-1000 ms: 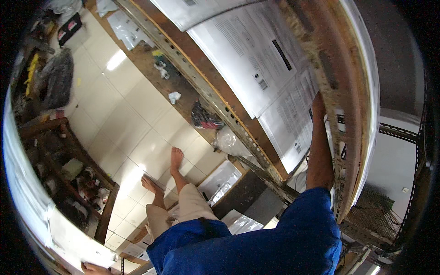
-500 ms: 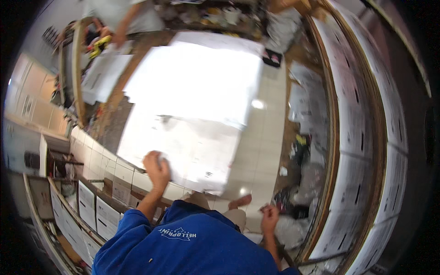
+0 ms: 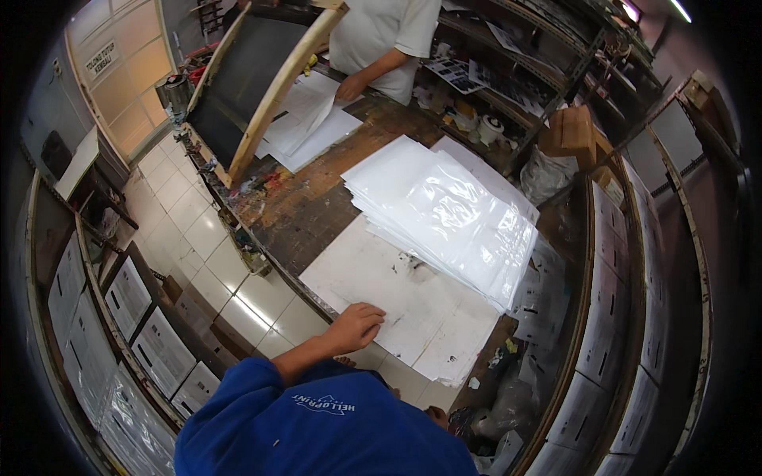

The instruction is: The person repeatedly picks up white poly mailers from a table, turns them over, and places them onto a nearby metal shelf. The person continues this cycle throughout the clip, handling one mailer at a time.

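My left hand rests at the near edge of a worn white board on the work table. Its fingers are loosely curled together, and I see nothing in them. Only a small part of my right hand shows beside my blue shirt; its fingers are mostly hidden. Across the far part of the board lies a stack of glossy, clear plastic-covered white sheets, its edges uneven. Neither hand touches this stack.
Across the table a person in a white shirt handles white papers beside a raised wood-framed screen. Racks of printed sheets stand to the right and left. Cardboard boxes sit at the back right.
My view has swung left, so the table and stack appear farther right. My left hand stays by the board's near edge. My right hand has become mostly hidden by my body.
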`<control>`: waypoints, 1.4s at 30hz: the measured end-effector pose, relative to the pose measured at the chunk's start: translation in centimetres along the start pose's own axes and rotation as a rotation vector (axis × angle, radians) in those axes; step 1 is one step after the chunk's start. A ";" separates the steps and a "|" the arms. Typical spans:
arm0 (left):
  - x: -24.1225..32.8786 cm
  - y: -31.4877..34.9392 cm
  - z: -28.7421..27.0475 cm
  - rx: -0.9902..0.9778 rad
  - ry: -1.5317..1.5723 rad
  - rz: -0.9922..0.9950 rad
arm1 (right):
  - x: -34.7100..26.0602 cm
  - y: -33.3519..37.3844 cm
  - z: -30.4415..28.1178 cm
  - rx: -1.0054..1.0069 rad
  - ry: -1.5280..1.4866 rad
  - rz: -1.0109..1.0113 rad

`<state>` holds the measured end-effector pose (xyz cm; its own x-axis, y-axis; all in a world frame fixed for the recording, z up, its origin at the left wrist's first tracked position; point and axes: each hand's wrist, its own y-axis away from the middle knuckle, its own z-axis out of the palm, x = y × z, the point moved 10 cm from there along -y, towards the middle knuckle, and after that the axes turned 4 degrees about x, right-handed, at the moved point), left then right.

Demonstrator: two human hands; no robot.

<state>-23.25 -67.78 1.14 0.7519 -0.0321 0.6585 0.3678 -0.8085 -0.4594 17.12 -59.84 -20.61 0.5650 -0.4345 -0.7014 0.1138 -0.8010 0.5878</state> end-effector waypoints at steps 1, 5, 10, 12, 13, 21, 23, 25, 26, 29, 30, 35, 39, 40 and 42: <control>0.4 -0.2 -0.3 -0.002 0.011 0.005 | 1.1 0.0 -1.2 0.053 0.017 0.003; -0.6 0.1 -0.7 0.000 0.073 -0.035 | 2.3 -1.6 -1.8 0.090 0.031 0.007; -2.0 -1.3 -2.9 0.160 0.164 -0.178 | 3.6 -1.7 -0.6 0.077 0.006 0.017; -2.2 -2.6 -5.3 0.271 0.104 -0.194 | 4.3 -1.4 -0.3 0.069 -0.005 0.021; -2.2 -3.3 -6.7 0.330 0.033 -0.183 | 4.5 -1.2 -0.3 0.067 -0.009 0.020; -4.0 -9.3 -10.6 0.388 -0.523 -0.124 | 6.7 0.8 -0.1 0.074 -0.046 0.023; -4.7 -10.6 -9.0 0.301 -0.627 -0.077 | 7.5 1.6 -0.2 0.084 -0.051 0.024; -6.5 -10.9 -6.4 0.175 -0.642 -0.061 | 8.0 1.8 -0.1 0.076 -0.052 0.015; -7.5 -10.9 -4.8 0.109 -0.647 -0.055 | 8.3 2.1 -0.1 0.074 -0.055 0.017; -9.4 -10.5 -2.6 0.063 -0.671 -0.090 | 9.6 2.7 -0.2 0.085 -0.064 -0.002; -9.5 -10.4 -2.4 0.068 -0.651 -0.095 | 10.1 3.1 -0.4 0.090 -0.079 -0.013; -3.2 -6.9 1.2 -0.022 -0.468 0.104 | 12.5 3.9 -1.1 0.090 -0.236 -0.168; 2.6 -3.0 3.2 -0.092 -0.299 0.202 | 2.9 7.1 -1.1 0.179 -0.364 -0.057; 3.9 -2.3 3.6 -0.120 -0.271 0.225 | 1.3 7.0 -1.2 0.164 -0.400 -0.083; 6.1 -0.9 4.0 -0.166 -0.229 0.261 | -5.9 8.4 0.1 0.069 -0.490 -0.148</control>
<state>-16.82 -64.88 3.13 0.9181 -0.1326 0.3735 0.0685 -0.8752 -0.4790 14.65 -64.07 -11.57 0.0959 -0.4429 -0.8914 0.0996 -0.8868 0.4513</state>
